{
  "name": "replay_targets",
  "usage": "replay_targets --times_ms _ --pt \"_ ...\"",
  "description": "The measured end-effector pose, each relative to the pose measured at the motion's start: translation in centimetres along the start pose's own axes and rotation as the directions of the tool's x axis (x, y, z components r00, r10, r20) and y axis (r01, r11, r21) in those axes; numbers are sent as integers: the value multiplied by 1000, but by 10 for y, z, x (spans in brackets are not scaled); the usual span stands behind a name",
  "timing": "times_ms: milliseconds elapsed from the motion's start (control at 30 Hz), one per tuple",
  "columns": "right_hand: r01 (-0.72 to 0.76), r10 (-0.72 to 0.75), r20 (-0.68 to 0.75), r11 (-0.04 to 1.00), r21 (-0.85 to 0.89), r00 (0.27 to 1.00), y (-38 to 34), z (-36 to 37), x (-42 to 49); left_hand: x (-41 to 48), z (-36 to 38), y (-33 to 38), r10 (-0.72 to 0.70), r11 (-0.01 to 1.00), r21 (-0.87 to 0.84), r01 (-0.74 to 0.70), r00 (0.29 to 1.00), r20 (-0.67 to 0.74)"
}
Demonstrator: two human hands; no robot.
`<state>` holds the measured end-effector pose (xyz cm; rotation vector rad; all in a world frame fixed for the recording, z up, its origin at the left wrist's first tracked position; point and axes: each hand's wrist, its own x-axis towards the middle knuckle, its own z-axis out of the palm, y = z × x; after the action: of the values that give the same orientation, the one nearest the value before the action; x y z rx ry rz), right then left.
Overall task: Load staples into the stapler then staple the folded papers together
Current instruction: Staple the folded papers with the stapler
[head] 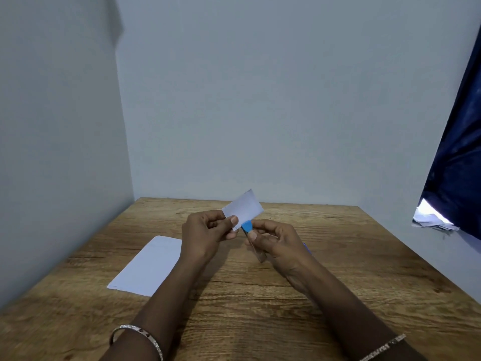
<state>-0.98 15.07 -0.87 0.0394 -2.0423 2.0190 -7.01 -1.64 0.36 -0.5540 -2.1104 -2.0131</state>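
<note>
The left hand (205, 230) pinches the folded paper (243, 209) above the table (260, 295). The right hand (276, 241) grips the stapler (251, 235) at the paper's lower corner. Seat the corner fully between the jaws, then squeeze firmly.

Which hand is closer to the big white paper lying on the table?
Left. The left hand is up just right of the paper, pinching a small folded paper. The right hand is farther right, past the left hand, gripping the stapler.
</note>
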Motion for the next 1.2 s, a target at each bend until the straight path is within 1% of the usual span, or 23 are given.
replay_targets --times_ms 267,367,533,767,867,933,1000,1100,1200 --pt "-11 9 23 995 96 1000 2 -3 4 -2 2 2 -7 1000 14 7 999 33" --pt "-22 21 10 996 89 1000 4 -4 5 0 2 2 2 1000 28 -4 999 41" --pt "4 -5 12 996 85 1000 6 -6 6 -1 3 1 10 999 40 -12 998 55" --pt "-14 21 -60 993 116 998 8 1 8 -3 4 1 -18 1000 16 16 996 91" --pt "0 8 -69 994 106 998 8 3 8 -2 3 -1 -29 1000 -9 30 996 88" --pt "-20 29 -65 990 141 997 10 2 7 -1 3 -2 -36 999 -17 37 996 82" --pt "-43 49 -34 984 174 998 12 1 7 -1 3 -4 -41 999 -26 43 997 67" --pt "-41 37 24 982 185 999 12 1 9 1 2 -6 -53 997 -59 56 998 39" --pt "-34 35 2 972 232 999 11 1 12 2 1 -5 -53 997 -54 54 998 28"
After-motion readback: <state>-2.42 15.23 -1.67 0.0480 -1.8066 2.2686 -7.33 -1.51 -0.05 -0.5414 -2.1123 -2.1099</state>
